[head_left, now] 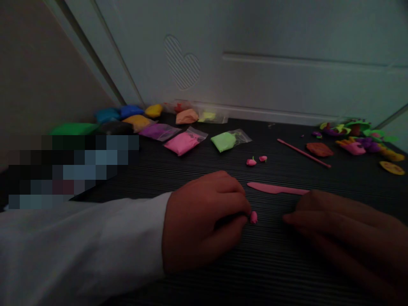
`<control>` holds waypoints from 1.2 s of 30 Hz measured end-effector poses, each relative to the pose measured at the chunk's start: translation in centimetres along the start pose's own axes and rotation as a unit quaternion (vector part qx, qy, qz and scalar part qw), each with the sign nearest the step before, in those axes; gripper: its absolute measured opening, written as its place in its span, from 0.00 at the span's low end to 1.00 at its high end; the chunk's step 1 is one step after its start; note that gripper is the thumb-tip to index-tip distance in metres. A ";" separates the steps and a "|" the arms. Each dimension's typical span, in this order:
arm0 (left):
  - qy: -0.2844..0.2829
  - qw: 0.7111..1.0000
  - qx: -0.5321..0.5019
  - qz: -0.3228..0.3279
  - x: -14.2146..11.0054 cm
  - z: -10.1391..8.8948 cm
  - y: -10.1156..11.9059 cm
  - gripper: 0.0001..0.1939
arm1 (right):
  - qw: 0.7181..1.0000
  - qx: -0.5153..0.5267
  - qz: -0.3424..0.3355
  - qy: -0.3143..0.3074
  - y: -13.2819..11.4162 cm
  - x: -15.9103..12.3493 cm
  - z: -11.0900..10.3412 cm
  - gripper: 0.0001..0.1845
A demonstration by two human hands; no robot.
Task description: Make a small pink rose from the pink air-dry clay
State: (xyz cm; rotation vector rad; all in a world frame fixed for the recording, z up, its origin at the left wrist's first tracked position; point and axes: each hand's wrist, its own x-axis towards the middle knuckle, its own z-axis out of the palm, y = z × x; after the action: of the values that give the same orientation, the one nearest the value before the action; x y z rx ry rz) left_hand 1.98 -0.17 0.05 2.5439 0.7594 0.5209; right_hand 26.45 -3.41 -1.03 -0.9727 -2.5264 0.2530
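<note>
My left hand (207, 221), coming out of a white sleeve, is closed in a pinch at a tiny pink clay rosebud (253, 217), which sticks out past the fingertips just above the dark table. To the right lies my right hand (347, 233), its fingers stretched toward the bud with nothing visible in them. A pink plastic clay knife (277, 188) rests just beyond, its handle end hidden behind the right hand. Two more pink buds with green stems, one rosebud (251, 162) and a smaller rosebud (263, 158), lie farther back.
Bags of coloured clay line the back left, including a pink bag (183, 142) and a light green bag (228, 140). A thin pink stick (302, 152), a reddish clay lump (319, 149) and several clay pieces (353, 146) lie at right. A white panel (255, 85) stands behind.
</note>
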 end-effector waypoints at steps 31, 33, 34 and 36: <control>-0.009 1.000 0.005 0.003 0.0 0.0 -0.1 0.10 | 0.998 -0.060 -0.020 0.005 0.1 0.1 -0.2 0.13; -0.009 1.000 0.006 0.002 0.0 0.0 -0.1 0.10 | 0.996 -0.081 -0.043 0.008 0.4 0.3 -0.3 0.13; -0.009 1.000 0.007 0.001 0.0 0.0 0.0 0.10 | 0.994 -0.089 -0.059 0.006 0.5 0.3 -0.3 0.13; -0.006 1.000 0.008 0.000 0.0 0.0 0.0 0.10 | 0.992 -0.098 -0.077 0.000 0.6 0.4 -0.4 0.13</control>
State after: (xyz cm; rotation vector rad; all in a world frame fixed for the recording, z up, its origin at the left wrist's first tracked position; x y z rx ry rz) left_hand 1.95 -0.18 0.03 2.5596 0.7625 0.4996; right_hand 26.72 -2.65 -0.72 -0.8401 -2.6486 -0.0431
